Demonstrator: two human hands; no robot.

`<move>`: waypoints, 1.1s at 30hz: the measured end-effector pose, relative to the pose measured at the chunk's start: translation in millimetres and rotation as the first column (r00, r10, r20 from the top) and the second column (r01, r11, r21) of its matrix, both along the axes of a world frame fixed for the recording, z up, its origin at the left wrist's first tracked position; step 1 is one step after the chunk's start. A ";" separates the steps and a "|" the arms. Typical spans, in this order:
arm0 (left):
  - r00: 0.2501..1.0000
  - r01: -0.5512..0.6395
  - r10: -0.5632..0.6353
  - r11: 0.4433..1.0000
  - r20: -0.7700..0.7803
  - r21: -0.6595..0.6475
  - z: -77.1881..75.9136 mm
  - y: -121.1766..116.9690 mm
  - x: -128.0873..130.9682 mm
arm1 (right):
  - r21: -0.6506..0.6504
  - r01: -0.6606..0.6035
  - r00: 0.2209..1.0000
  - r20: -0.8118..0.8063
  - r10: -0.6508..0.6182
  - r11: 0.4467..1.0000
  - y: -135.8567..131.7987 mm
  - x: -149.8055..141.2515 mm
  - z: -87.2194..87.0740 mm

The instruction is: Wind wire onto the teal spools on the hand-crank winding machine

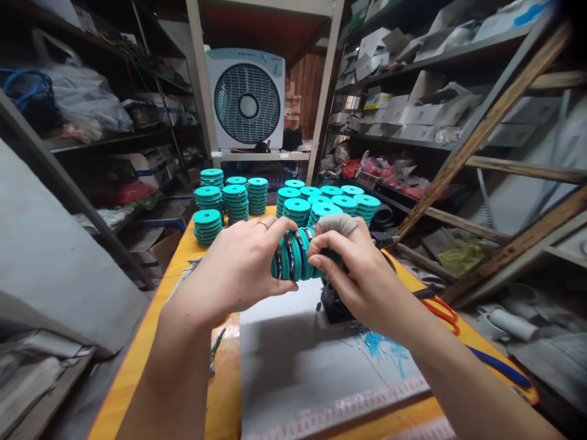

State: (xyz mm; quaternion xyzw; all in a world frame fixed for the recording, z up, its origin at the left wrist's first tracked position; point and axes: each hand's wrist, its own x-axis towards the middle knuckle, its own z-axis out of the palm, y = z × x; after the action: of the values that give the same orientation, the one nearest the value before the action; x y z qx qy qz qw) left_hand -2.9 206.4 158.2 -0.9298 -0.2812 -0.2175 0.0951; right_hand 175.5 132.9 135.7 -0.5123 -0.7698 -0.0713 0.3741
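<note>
Nearest to the camera are the two forearms, and at their ends the left hand and the right hand hold between them a row of turquoise discs, which lies sideways above the desk. The left hand is closed around one end with its thumb below, while the right hand, with a wrapped finger, pinches at the other end. Beyond the hands stand many turquoise stacks, and below the right hand there are blue wire pieces on a pale sheet.

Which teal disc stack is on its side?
The held stack, lying sideways between the left hand and right hand; the other stacks stand upright on the table.
</note>
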 end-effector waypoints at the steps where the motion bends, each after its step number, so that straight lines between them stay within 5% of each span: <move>1: 1.000 -0.001 0.001 1.000 0.000 0.003 -0.1 0.0 0.0 | 0.008 0.004 1.000 0.010 -0.004 1.000 -0.4 -0.3 -0.4; 10: 1.000 -0.006 0.006 1.000 0.005 0.013 0.8 -0.8 0.1 | 0.024 -0.008 0.975 -0.220 0.013 1.000 0.2 -4.3 -4.9; 20: 1.000 -0.030 0.030 0.999 -0.002 0.023 -1.8 0.5 0.7 | 0.018 0.017 0.988 -0.152 -0.014 1.000 1.7 -8.0 -4.8; 25: 1.000 -0.014 0.014 1.000 -0.010 -0.003 -1.1 0.4 0.7 | -0.057 -0.036 0.964 -0.264 0.019 0.998 1.5 -2.5 -1.7; 33: 1.000 -0.020 0.020 1.000 -0.008 -0.003 -0.7 -0.2 1.2 | 0.052 0.017 0.980 -0.200 -0.006 0.999 3.1 -12.0 -6.0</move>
State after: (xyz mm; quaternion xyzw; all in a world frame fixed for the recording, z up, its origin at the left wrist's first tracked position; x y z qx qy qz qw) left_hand -1.7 206.3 157.5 -0.9280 -0.2905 -0.2123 0.0968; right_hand 163.5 135.9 129.6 -0.5111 -0.7232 -0.0420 0.4626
